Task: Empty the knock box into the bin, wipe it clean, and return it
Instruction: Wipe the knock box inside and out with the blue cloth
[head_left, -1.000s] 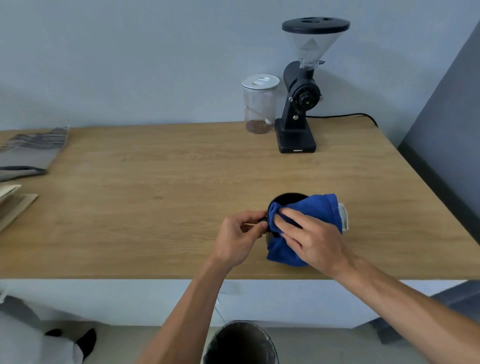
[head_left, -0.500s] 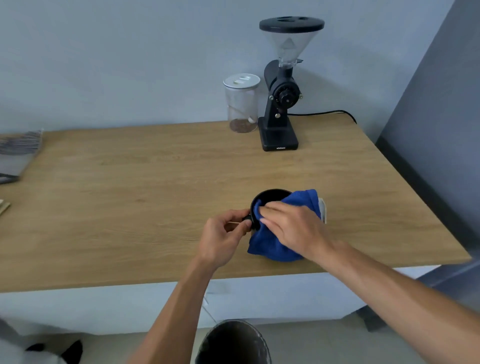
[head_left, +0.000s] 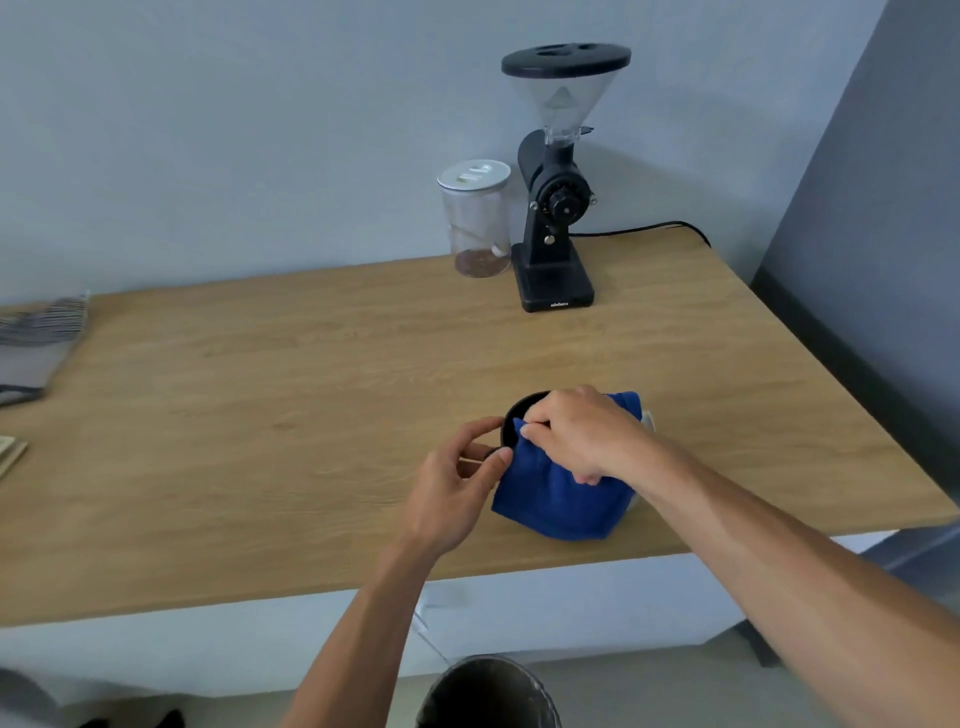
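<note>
The black round knock box (head_left: 521, 410) stands on the wooden table (head_left: 291, 405) near its front edge, mostly hidden under a blue cloth (head_left: 563, 499). My right hand (head_left: 587, 434) presses the cloth over the box's rim and down its near side. At the box's left wall, my left hand (head_left: 457, 480) grips it between thumb and fingers. The dark bin (head_left: 488, 693) sits on the floor below the table's front edge, between my forearms.
A black coffee grinder (head_left: 556, 208) and a clear jar with a white lid (head_left: 475, 218) stand at the back by the wall, a cable trailing right. Striped grey fabric (head_left: 41, 338) lies at the table's left edge. A grey wall panel (head_left: 883, 234) rises on the right.
My right hand has slid the cloth further over the knock box rim, covering more of its opening. My left hand keeps its hold. The camera has shifted, so the scene sits differently in frame.
</note>
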